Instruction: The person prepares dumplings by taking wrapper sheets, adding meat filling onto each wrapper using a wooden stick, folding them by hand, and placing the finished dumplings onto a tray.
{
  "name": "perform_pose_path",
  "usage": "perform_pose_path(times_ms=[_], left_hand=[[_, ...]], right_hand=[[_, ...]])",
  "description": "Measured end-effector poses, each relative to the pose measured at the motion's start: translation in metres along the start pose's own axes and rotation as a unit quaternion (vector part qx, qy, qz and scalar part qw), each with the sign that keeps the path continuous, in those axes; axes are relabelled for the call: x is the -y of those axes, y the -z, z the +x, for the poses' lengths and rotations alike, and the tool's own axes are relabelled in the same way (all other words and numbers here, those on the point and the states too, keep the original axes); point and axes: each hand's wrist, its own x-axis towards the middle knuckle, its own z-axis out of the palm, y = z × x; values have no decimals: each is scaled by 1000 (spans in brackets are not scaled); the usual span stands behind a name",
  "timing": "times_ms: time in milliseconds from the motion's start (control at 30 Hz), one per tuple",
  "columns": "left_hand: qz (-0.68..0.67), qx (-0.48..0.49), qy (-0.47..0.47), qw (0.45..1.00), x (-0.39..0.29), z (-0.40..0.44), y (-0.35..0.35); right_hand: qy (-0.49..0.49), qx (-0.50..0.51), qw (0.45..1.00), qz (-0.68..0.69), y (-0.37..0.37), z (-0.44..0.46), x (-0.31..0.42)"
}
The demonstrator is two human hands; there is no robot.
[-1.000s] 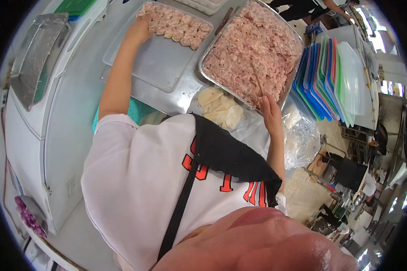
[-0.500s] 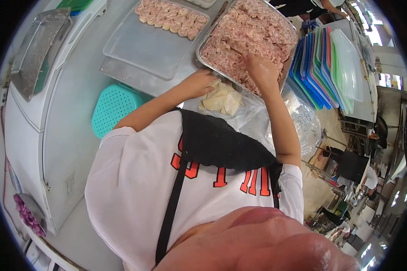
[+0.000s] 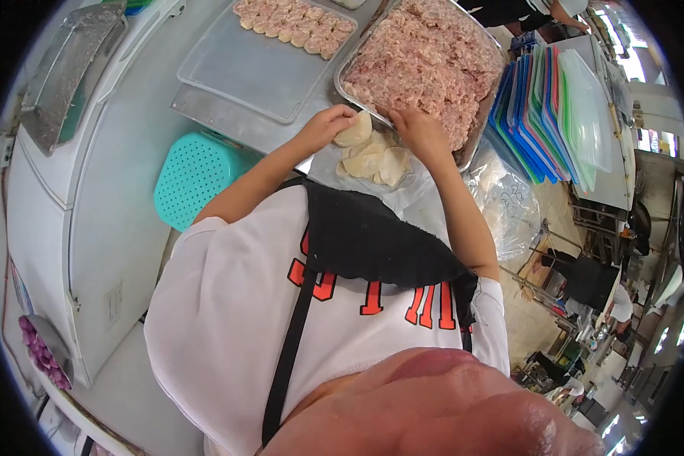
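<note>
My left hand (image 3: 325, 131) pinches a round, pale dough wrapper (image 3: 355, 131) by its edge. Below it, more wrappers (image 3: 380, 163) lie loosely stacked on clear plastic. My right hand (image 3: 422, 135) is closed at the near rim of a metal tray (image 3: 357, 99) heaped with raw minced meat (image 3: 425, 64). Whatever its fingers grip is hidden from this angle. Up and to the left, a translucent plastic tray (image 3: 243, 72) bears rows of filled dumplings (image 3: 292, 26).
A turquoise perforated stool (image 3: 194, 178) stands below the metal table's edge (image 3: 220, 118). Colored plastic trays or lids (image 3: 539, 114) are stacked upright on the right. A clear bag (image 3: 509, 216) lies near my right forearm. Another person (image 3: 539, 11) is at the top right.
My left hand has lifted a wrapper from the pile. My right hand has drawn back from over the meat to the tray's near rim; the thin stick seen in it earlier is out of sight.
</note>
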Motion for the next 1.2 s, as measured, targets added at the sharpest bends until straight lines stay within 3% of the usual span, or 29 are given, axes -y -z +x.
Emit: perform_pose_path(times_ms=[100,167,200,300,367,467,567,600,667,733,767,833,967,1033,1167,1200], left_hand=[[18,3,-8,1000,-11,-11,-5],[80,12,-38,996,-24,-17,-7],[125,8,-78,989,-24,-17,-6],[222,-4,-196,955,-24,-12,-7],[243,-19,-268,932,-21,-9,-10],[290,-1,-246,925,-48,-14,-9],[32,60,-22,997,-55,-13,-15],[-68,73,20,995,-51,-9,-17],[-262,94,107,955,-38,1,-19],[41,98,-38,994,-38,1,-17],[193,100,-112,970,-39,3,-15],[140,124,-70,980,-51,-1,-18],[-70,178,45,981,-54,2,-18],[-81,181,25,980,-46,1,-21],[48,180,-38,982,-57,1,-15],[-19,180,-10,983,-38,5,-7]], right_hand=[[-18,25,998,-63,19,-4,-2],[53,-25,988,-146,44,1,10],[88,-54,977,-187,51,3,14],[83,66,954,-280,42,7,27],[76,62,969,-228,17,6,20],[3,65,990,-129,9,3,21],[-68,56,996,26,3,-4,1],[-84,49,992,86,7,-5,-3],[-53,33,998,14,19,-5,-10],[6,-13,997,-74,40,-5,-5],[21,0,993,-113,39,-5,-8],[53,29,980,-189,39,-6,-10],[5,87,976,-199,27,-5,20],[-42,107,979,-169,18,-2,18],[-70,67,992,82,11,-13,-13],[-77,57,982,161,6,-15,-18]])
